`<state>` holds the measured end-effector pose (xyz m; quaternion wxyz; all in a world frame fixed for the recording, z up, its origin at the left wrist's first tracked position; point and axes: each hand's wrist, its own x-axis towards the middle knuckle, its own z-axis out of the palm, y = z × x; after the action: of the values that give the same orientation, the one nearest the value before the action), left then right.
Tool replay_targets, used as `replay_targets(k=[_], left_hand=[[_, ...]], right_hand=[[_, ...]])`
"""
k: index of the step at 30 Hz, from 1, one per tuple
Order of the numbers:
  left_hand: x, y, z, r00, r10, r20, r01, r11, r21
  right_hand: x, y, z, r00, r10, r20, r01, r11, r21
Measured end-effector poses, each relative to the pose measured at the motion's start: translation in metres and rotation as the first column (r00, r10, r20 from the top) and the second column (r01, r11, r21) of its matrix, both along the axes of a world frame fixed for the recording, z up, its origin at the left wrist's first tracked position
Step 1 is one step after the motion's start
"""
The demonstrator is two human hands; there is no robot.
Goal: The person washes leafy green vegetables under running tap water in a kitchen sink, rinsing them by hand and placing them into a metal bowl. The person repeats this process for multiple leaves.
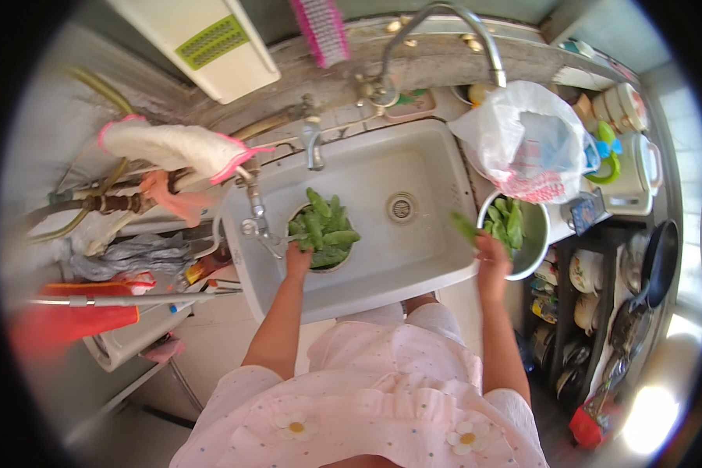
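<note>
A round bowl [331, 270] heaped with flat green bean pods [322, 225] stands in the left part of the white sink [386, 272]. My left hand [299, 259] touches the near left side of the heap; its fingertips are hidden, so a grip on a pod cannot be made out. Over the sink's right rim, my right hand [494, 263] holds a single green pod [463, 227], blurred, that points up and left. Just beside that hand is a white basin [535, 257] with more green pods [505, 225] in it.
A chrome tap [257, 225] reaches over the sink's left end, a second tap [313, 146] over its back edge. The gooseneck faucet [444, 9] arches behind. Right of the sink sits a white plastic bag [529, 140]; a rack with pots [588, 272] stands lower right.
</note>
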<state>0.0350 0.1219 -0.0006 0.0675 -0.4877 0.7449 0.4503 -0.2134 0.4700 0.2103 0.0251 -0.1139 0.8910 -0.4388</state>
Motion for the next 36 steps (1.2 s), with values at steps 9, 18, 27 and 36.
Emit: replay_targets(k=[9,18,27,36], left_hand=[[-0.043,0.052,0.015,0.942,0.286,-0.176,-0.289,0.957,0.009],[-0.035,0.029,0.032,0.833,0.553,0.013,-0.515,0.766,0.383],[-0.037,0.077,0.150,0.707,0.631,-0.318,-0.358,0.708,0.609],[-0.001,0.022,0.126,0.439,0.798,-0.412,-0.417,0.588,0.693]], right_hand=[[-0.019,0.043,0.018,0.994,-0.107,0.024,0.098,0.967,0.237],[0.028,-0.040,0.007,0.944,0.223,0.244,-0.233,0.972,0.013],[0.112,-0.199,-0.058,0.377,0.599,0.706,-0.135,0.790,-0.598],[0.148,-0.270,-0.068,0.611,0.523,0.594,-0.488,0.840,-0.237]])
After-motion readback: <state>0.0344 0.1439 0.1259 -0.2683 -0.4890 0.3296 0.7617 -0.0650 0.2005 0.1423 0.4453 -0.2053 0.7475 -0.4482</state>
